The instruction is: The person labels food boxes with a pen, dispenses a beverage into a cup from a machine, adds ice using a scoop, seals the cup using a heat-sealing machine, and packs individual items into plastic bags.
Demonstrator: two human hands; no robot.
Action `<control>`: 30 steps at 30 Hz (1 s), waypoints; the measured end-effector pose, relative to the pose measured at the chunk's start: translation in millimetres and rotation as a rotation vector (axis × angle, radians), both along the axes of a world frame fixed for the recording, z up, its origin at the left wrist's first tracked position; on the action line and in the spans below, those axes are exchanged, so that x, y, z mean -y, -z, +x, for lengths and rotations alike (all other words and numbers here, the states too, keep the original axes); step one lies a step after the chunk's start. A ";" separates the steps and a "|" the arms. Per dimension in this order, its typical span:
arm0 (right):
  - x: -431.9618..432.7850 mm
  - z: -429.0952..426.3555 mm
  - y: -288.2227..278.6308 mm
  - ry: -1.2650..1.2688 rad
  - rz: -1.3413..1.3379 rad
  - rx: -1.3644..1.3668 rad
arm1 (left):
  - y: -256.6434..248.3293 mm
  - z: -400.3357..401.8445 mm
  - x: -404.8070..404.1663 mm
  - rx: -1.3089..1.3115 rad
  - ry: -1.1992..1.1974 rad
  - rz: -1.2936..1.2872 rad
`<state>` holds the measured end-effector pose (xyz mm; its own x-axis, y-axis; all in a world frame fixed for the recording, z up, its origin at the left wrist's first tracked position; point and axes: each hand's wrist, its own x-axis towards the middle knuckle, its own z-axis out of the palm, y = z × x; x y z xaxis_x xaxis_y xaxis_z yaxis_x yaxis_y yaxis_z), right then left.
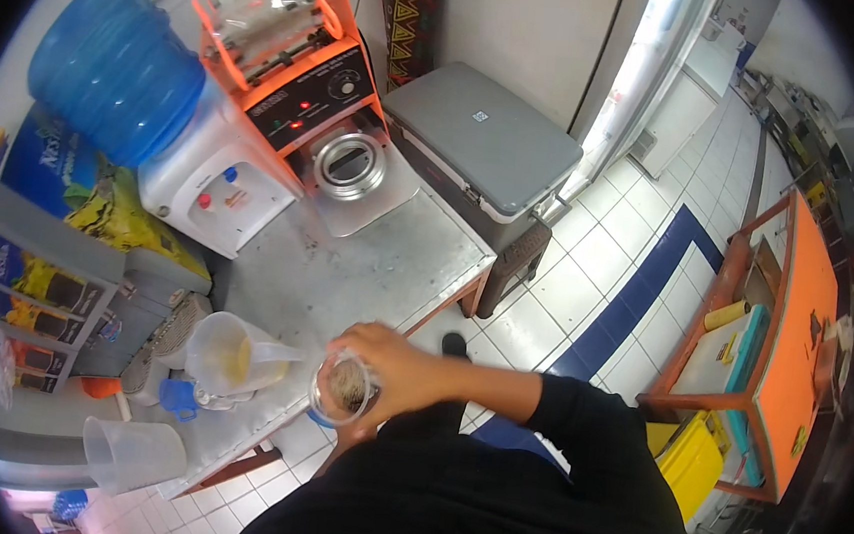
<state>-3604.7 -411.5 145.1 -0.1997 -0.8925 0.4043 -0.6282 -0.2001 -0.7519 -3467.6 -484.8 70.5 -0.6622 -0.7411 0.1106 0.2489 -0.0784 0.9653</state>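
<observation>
Beyond the near table edge, a clear plastic cup (317,401) is held upright before my body. Some beige-brown, grainy-looking or frothy content shows inside it. My right hand (396,374) wraps the cup's right and far sides. Lower down, my left hand (355,434) meets the cup on its near side, mostly hidden by the cup and the other hand. Just left of the cup stands a translucent measuring jug (214,348) with some yellowish liquid, its handle pointing at my hands. A blue plastic scoop or small cup (177,399) lies beside the jug.
An orange cup-sealing machine (314,81) with lit red lamps stands on the metal-topped table (336,279). Next to it is a water dispenser (215,182) with a blue bottle (115,69). A drinks machine (144,320), a translucent bucket (134,455) and a grey cooler box (483,132) stand around.
</observation>
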 end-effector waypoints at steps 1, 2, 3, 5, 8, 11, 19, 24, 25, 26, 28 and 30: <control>-10.7 -42.5 9.4 -0.079 -0.018 0.174 | 5.8 -19.2 -2.9 0.049 0.032 -0.011; -19.2 -92.4 25.1 -0.152 -0.039 0.346 | 12.4 -39.4 -4.4 0.096 0.069 -0.023; -24.3 -145.0 61.0 -0.005 -0.171 0.274 | 32.3 -59.6 -2.3 0.099 0.065 -0.012; -42.0 -237.0 90.7 0.379 0.208 -0.310 | 71.0 -105.6 9.2 0.023 0.052 -0.448; -54.6 -336.8 135.7 0.255 0.276 -0.824 | 52.6 -174.4 3.0 0.112 0.022 -0.636; -37.4 -386.1 135.7 -0.109 0.155 -0.988 | 39.0 -225.9 3.3 0.180 0.055 -0.898; 6.7 -420.2 81.2 -0.640 0.458 -0.757 | 33.0 -297.4 -23.8 0.338 -0.027 -0.588; -60.5 -501.1 -91.2 -0.081 0.363 -0.554 | 38.4 -314.6 -52.3 0.430 -0.168 -0.455; -76.7 -517.9 -106.2 0.042 0.384 -0.533 | 39.1 -318.8 -59.6 0.444 -0.194 -0.433; -91.6 -526.7 -119.2 0.184 0.387 -0.553 | 39.7 -322.9 -66.0 0.452 -0.215 -0.406; -96.2 -537.4 -119.0 0.292 0.396 -0.573 | 41.2 -330.0 -81.4 0.473 -0.269 -0.348; -79.3 -537.1 -97.2 0.665 0.210 -0.972 | 43.4 -335.0 -100.6 0.496 -0.352 -0.295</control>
